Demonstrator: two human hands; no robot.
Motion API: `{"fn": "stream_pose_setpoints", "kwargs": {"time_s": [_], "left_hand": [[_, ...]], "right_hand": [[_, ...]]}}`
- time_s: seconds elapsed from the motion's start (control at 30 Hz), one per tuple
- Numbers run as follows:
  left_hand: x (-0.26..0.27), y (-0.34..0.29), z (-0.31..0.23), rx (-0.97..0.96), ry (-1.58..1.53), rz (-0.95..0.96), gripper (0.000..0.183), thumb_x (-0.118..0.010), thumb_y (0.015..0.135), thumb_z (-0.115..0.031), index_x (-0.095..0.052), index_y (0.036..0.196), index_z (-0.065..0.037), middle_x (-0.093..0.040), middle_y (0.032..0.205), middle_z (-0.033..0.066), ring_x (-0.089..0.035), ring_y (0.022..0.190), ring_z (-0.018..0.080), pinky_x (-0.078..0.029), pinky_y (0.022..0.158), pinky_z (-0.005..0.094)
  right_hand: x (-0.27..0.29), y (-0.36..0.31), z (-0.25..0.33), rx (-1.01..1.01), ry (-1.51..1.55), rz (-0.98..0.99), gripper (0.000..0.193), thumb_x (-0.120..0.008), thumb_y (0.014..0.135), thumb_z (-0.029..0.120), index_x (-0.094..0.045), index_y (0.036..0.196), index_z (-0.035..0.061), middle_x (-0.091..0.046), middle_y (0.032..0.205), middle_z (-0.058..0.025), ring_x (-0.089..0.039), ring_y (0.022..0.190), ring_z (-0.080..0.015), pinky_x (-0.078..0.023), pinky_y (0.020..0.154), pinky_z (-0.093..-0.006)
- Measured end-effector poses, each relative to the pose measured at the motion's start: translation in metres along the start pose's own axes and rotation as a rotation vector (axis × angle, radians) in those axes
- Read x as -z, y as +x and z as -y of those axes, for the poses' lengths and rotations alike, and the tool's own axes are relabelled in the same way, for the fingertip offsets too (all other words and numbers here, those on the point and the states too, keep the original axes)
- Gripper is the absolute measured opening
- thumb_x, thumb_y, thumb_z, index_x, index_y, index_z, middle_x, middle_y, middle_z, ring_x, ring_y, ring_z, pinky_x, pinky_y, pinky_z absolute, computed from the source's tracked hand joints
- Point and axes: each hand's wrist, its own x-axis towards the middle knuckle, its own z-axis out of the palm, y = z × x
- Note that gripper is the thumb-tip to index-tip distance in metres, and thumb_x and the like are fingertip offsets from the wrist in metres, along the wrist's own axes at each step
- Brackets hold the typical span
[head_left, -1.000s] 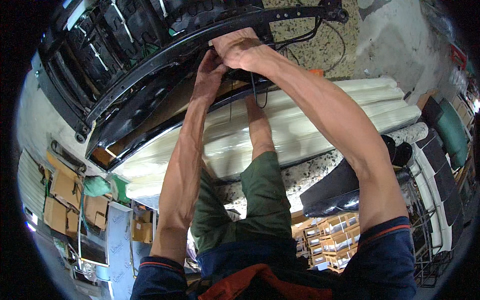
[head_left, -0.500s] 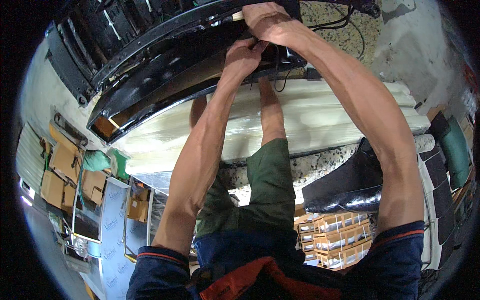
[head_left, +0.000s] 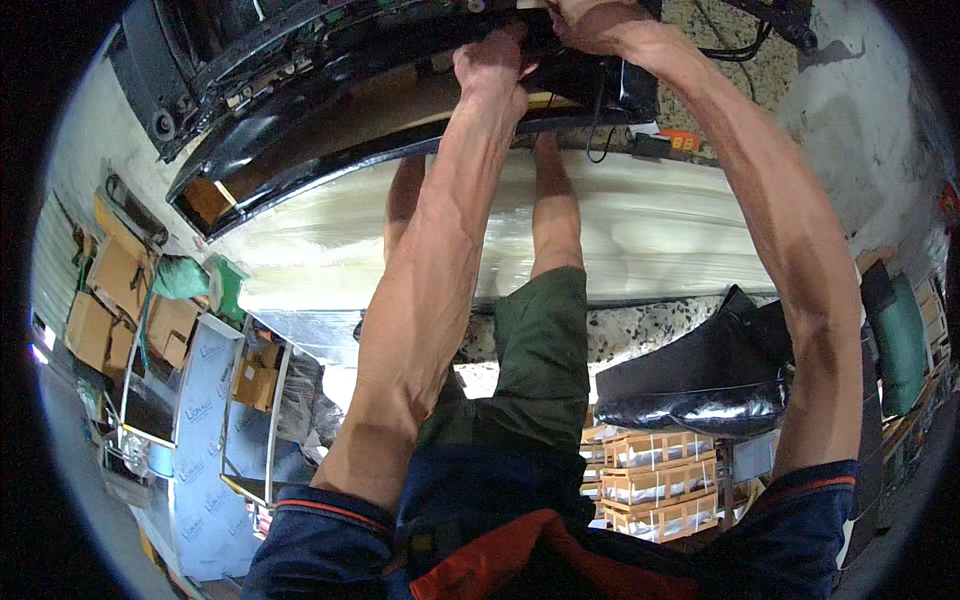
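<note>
A long black upholstered frame lies across the upper part of the view, its glossy cover wrapped along the edges and its brown inside showing through the opening. My left hand is closed at the frame's upper edge, its fingers pressed on the black cover. Just right of it and farther up, my right hand has its fingers curled in at the same edge. A short pale piece shows by those fingers at the picture's top; what they grip is mostly hidden.
Under the frame spreads a pale, plastic-wrapped slab. Another black padded piece lies at the right. Cardboard boxes and blue-wrapped panels stand left; slatted wooden crates are at lower right. Dark cables trail at upper right.
Both hands have shifted up and somewhat right in the picture. The frame's near edge sits higher in view, and an orange object now shows by its right end.
</note>
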Motion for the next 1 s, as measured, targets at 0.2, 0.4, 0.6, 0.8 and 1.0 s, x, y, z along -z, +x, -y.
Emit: {"fn": "stream_pose_setpoints", "kwargs": {"time_s": [0.2,0.4,0.6,0.8,1.0], "left_hand": [[0.015,0.031,-0.018,0.060,-0.128,0.343,0.025,-0.053,0.101,-0.005,-0.060,0.126,-0.002,-0.065,0.128,0.0192,-0.066,0.113,0.0348,-0.064,0.093,0.0508],[0.034,0.054,-0.011,0.043,-0.473,0.790,0.037,-0.056,0.100,-0.028,-0.062,0.126,-0.002,-0.066,0.128,0.0149,-0.062,0.118,0.0339,-0.050,0.108,0.0517],[0.019,0.041,-0.016,-0.251,0.200,0.742,0.053,-0.070,0.092,-0.044,-0.065,0.127,-0.004,-0.069,0.124,0.0143,-0.063,0.114,0.0254,-0.048,0.105,0.0419],[0.039,0.022,-0.029,-0.106,0.515,0.536,0.051,-0.065,0.100,-0.032,-0.056,0.142,-0.004,-0.067,0.133,0.0139,-0.065,0.121,0.0319,-0.054,0.104,0.0407],[0.042,0.013,-0.027,-0.380,1.224,0.721,0.065,-0.072,0.094,-0.042,-0.053,0.148,-0.011,-0.067,0.136,0.0124,-0.067,0.119,0.0289,-0.052,0.104,0.0384]], "right_hand": [[0.012,-0.028,0.008,0.112,0.110,-0.185,0.019,-0.071,0.087,0.010,-0.074,0.099,-0.0029,-0.070,0.105,-0.0292,-0.068,0.103,-0.0453,-0.058,0.087,-0.0511],[-0.004,-0.033,0.003,0.143,0.132,-0.321,0.019,-0.067,0.091,0.014,-0.075,0.096,-0.0026,-0.071,0.099,-0.0294,-0.070,0.099,-0.0443,-0.059,0.084,-0.0505],[0.011,-0.029,0.003,0.103,0.140,-0.190,0.019,-0.066,0.090,0.012,-0.075,0.093,-0.0044,-0.071,0.093,-0.0290,-0.071,0.091,-0.0443,-0.061,0.077,-0.0479],[-0.005,-0.015,0.003,0.067,0.105,-0.217,0.022,-0.058,0.089,0.008,-0.071,0.103,-0.0034,-0.066,0.109,-0.0308,-0.063,0.107,-0.0477,-0.054,0.090,-0.0530],[-0.027,-0.012,-0.014,0.250,0.109,-0.401,0.023,-0.052,0.092,0.015,-0.065,0.101,-0.0020,-0.063,0.101,-0.0286,-0.061,0.096,-0.0462,-0.051,0.081,-0.0562]]}}
